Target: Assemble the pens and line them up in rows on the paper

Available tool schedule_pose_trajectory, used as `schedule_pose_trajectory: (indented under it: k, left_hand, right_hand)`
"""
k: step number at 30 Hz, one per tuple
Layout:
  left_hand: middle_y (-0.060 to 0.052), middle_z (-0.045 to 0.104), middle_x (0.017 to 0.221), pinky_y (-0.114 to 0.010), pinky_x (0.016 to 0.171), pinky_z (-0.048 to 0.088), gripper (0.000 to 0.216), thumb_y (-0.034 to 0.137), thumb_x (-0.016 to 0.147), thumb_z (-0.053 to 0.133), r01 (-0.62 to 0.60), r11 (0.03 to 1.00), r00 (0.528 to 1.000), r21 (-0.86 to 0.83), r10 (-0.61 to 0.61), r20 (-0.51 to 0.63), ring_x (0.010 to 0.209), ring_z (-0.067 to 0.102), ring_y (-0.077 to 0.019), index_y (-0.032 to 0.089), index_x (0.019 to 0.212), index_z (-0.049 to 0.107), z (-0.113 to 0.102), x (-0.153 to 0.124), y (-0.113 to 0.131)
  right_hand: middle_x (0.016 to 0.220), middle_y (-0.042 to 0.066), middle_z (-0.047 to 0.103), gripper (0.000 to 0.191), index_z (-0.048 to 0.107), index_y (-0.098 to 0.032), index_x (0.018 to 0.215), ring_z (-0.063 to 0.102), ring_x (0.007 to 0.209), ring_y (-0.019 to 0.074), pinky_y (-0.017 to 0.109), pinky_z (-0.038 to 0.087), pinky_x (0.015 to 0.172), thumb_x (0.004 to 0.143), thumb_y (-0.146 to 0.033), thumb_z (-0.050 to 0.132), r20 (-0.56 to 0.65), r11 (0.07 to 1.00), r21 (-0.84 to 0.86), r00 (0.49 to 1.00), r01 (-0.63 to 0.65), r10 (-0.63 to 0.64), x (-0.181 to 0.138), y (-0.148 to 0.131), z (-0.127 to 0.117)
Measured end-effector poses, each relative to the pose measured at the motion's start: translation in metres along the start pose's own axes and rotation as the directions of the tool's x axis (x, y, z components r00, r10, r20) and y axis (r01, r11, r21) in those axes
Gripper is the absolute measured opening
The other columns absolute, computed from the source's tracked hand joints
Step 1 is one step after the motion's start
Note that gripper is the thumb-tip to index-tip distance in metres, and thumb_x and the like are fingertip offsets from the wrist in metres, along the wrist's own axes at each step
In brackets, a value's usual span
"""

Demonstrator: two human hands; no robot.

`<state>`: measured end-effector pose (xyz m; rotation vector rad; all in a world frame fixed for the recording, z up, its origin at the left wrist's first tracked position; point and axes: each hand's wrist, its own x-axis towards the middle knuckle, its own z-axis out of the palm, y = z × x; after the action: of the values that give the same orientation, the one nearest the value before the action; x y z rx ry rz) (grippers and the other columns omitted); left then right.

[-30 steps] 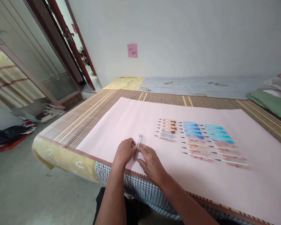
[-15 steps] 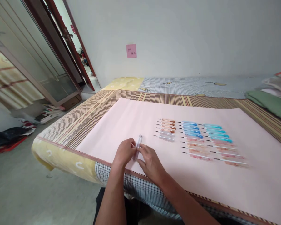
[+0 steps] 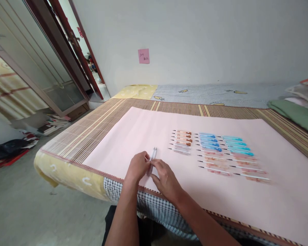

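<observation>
My left hand (image 3: 138, 166) and my right hand (image 3: 166, 174) meet over the pink sheet, near its front edge. Between their fingertips is a slim, see-through pen (image 3: 154, 154), pointing away from me, with two small tips at its far end. Both hands are closed on it in a pinch; the fingers cover its middle and lower part. Right of my hands lie clear and brown pens (image 3: 183, 140) with dark, thin tips pointing left. Beyond them are rows of blue pens (image 3: 212, 140), turquoise pens (image 3: 237, 145) and pinkish pens (image 3: 215, 164).
The pink sheet (image 3: 113, 150) lies on a striped mat (image 3: 74, 140) over a bed. Folded green cloth (image 3: 295, 114) rests at the right. A pink note (image 3: 143, 56) is stuck on the wall. Books (image 3: 52, 123) and a black bag (image 3: 6, 148) lie on the floor at left.
Almost nothing differs. Both hands keep their pinch on the see-through pen, and the view has shifted very slightly.
</observation>
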<state>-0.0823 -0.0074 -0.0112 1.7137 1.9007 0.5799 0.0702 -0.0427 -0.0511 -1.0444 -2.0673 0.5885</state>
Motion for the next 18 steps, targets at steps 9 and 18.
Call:
schedule_pose_trajectory:
  k: [9, 18]
  left_hand:
    - [-0.001, 0.065, 0.066, -0.028, 0.061, 0.039, 0.012, 0.010, 0.077, 0.055, -0.022, 1.000, 1.000, 0.001, 0.022, 0.020, 0.065, 0.060, -0.0175, 0.020, 0.075, 0.062, -0.006, 0.000, 0.002]
    - [0.000, 0.065, 0.066, -0.028, 0.059, 0.043, 0.016, 0.032, 0.086, 0.057, -0.014, 0.988, 0.996, -0.155, 0.000, -0.090, 0.061, 0.061, -0.0167, 0.020, 0.077, 0.062, -0.016, 0.004, -0.004]
  right_hand:
    - [0.133, 0.011, 0.059, 0.054, 0.052, -0.022, 0.135, 0.054, 0.128, 0.0255, 0.047, 0.046, 0.111, 0.084, -0.003, 0.052, -0.002, 1.000, 0.005, 1.000, -0.015, 0.015, 0.000, -0.001, 0.001]
    - [0.126, 0.012, 0.066, 0.037, 0.063, -0.020, 0.123, 0.061, 0.121, 0.0256, 0.045, 0.051, 0.106, 0.087, -0.010, 0.060, -0.124, 1.000, -0.025, 0.992, 0.006, -0.009, 0.009, -0.007, -0.027]
